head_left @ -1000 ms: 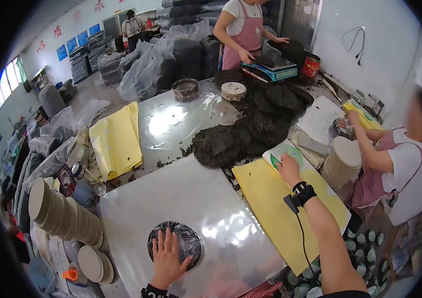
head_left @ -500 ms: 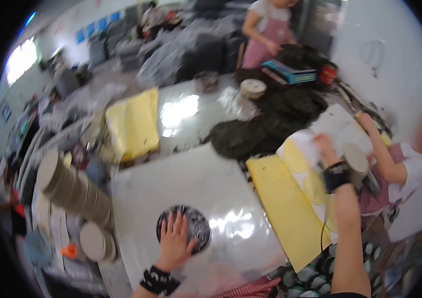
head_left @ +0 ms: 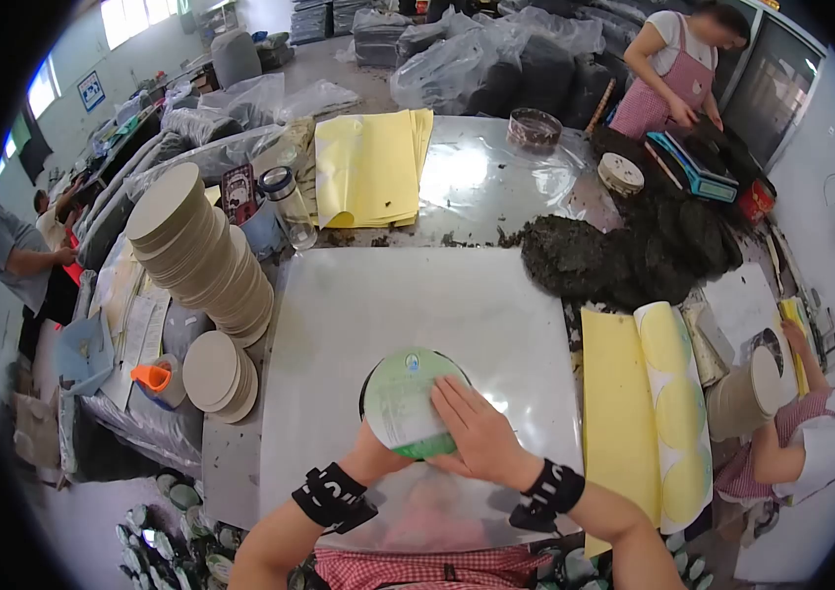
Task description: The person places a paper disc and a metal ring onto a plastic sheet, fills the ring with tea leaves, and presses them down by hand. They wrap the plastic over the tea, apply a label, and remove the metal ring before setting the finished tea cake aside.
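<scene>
A round green-and-white label [head_left: 406,403] lies on top of a dark wrapped disc [head_left: 365,396], of which only a thin black edge shows. My left hand [head_left: 385,454] holds the disc at its lower left, with most fingers hidden beneath it. Across the label's right side my right hand [head_left: 481,433] lies flat, fingers stretched out and pressing the paper. Both hands are over a shiny pale work sheet [head_left: 339,305], near its front half.
Stacks of round grey boards [head_left: 203,261] stand on the left beside a jar [head_left: 287,206]. Yellow label sheets [head_left: 619,423] lie to the right. Dark, clumped material [head_left: 624,261] is piled at the back right. One co-worker [head_left: 801,433] sits right, another [head_left: 668,74] stands behind.
My right hand has come from the label sheets on the right to the disc. A green label now covers the disc. The left hand moved from its top to its edge; the view shifted.
</scene>
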`<state>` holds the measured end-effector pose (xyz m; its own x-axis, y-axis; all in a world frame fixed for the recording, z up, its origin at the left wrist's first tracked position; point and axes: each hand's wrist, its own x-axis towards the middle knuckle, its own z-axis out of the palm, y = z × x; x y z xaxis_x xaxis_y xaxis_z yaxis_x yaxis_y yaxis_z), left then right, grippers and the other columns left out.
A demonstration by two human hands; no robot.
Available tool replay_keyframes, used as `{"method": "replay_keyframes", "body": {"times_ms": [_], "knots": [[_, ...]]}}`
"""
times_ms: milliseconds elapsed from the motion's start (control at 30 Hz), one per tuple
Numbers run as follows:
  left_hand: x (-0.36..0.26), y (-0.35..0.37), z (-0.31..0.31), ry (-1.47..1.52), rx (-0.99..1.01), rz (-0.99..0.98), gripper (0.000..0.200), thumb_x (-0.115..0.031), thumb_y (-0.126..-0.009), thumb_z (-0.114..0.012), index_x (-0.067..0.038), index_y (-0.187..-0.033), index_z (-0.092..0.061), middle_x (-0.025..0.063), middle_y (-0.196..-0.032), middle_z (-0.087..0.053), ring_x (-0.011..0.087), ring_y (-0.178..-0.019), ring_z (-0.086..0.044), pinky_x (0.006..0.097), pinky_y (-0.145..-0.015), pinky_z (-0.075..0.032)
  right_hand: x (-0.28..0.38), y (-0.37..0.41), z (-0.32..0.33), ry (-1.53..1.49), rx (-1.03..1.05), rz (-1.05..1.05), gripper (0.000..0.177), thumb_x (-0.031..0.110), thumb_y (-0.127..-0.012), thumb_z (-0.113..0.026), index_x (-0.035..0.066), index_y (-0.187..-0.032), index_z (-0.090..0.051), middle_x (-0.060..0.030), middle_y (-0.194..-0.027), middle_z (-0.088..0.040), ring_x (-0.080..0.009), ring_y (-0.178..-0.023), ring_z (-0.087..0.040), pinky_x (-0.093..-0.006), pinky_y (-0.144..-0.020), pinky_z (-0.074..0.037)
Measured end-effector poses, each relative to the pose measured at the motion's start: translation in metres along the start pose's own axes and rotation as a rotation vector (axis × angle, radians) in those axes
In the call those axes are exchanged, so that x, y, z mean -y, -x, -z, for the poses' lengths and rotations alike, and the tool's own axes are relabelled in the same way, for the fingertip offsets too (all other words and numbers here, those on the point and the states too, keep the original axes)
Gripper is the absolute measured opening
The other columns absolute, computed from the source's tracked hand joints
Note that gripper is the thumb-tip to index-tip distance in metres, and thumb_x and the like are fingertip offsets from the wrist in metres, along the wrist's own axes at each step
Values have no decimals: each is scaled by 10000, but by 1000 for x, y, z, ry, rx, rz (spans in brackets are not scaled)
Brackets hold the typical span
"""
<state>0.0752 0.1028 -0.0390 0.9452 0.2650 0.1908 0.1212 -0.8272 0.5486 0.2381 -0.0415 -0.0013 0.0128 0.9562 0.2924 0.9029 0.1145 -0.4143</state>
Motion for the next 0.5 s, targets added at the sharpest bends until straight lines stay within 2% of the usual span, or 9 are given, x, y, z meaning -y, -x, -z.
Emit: {"method": "replay_keyframes", "body": {"times_ms": [167,233,300,333,367,400,433,467,500], "knots": [[-8,-2,7,456,-127,96,638,-414,-890,-703,-160,-1451,-536,67,-1474,-545,273,-1394,-466,476,-1180,-315,6,-6,10,120,135,8,882,552,-928,-611,-110,-1466,-386,-294,-1502,-429,-412,-1432,-390,-465,-1182,-328],[-6,0,2,498,-207,60,548,-217,-839,-800,-98,-1338,-610,91,-1336,-645,264,-1221,-623,383,-1040,-483,-8,-36,10,-290,17,-38,838,520,-962,-587,-101,-1482,-372,-279,-1520,-422,-404,-1440,-388,-439,-1192,-309],[-6,-1,5,410,-89,91,571,-201,-844,-792,-85,-1363,-585,93,-1333,-646,269,-1212,-626,383,-1040,-479,-14,-39,-6,-667,-66,-163,794,484,-991,-563,-88,-1500,-352,-266,-1541,-403,-393,-1455,-369,-414,-1204,-285],[-4,-6,8,337,-101,33,605,-197,-852,-776,-83,-1403,-555,118,-1358,-623,285,-1233,-606,387,-1065,-452,-21,-42,-19,-830,-91,-226,773,464,-1004,-550,-81,-1509,-339,-260,-1555,-388,-387,-1467,-352,-400,-1211,-271],[-8,-12,16,451,-199,149,598,-218,-860,-765,-73,-1401,-556,132,-1367,-614,306,-1248,-593,396,-1079,-439,-27,-49,-31,-991,-116,-279,751,443,-1016,-538,-73,-1519,-326,-255,-1568,-373,-381,-1478,-334,-387,-1217,-256],[-16,-18,24,570,-306,268,593,-240,-868,-754,-62,-1398,-558,145,-1376,-606,327,-1262,-580,405,-1093,-425,-29,-48,-46,-997,-92,-352,714,397,-1013,-525,-45,-1537,-327,-254,-1592,-339,-373,-1498,-301,-420,-1225,-235],[-21,-21,25,698,-413,394,590,-261,-876,-743,-51,-1396,-559,159,-1384,-597,348,-1277,-567,415,-1108,-412,-25,-55,-45,-704,-55,-234,706,388,-1015,-518,-42,-1540,-323,-256,-1592,-338,-378,-1498,-300,-438,-1223,-232],[-10,-15,11,1193,-757,173,536,-227,-946,-634,-1,-1419,-523,222,-1423,-555,402,-1308,-539,462,-1161,-354,-12,-55,-43,-421,-20,-132,697,378,-1018,-510,-38,-1544,-320,-259,-1593,-337,-382,-1499,-299,-456,-1222,-229],[0,-5,1,795,-745,131,552,-242,-946,-626,16,-1420,-513,228,-1430,-546,405,-1315,-529,472,-1154,-359,-2,-55,-41,-139,9,-37,689,369,-1020,-503,-34,-1547,-316,-261,-1593,-336,-387,-1499,-298,-475,-1221,-226]]}}
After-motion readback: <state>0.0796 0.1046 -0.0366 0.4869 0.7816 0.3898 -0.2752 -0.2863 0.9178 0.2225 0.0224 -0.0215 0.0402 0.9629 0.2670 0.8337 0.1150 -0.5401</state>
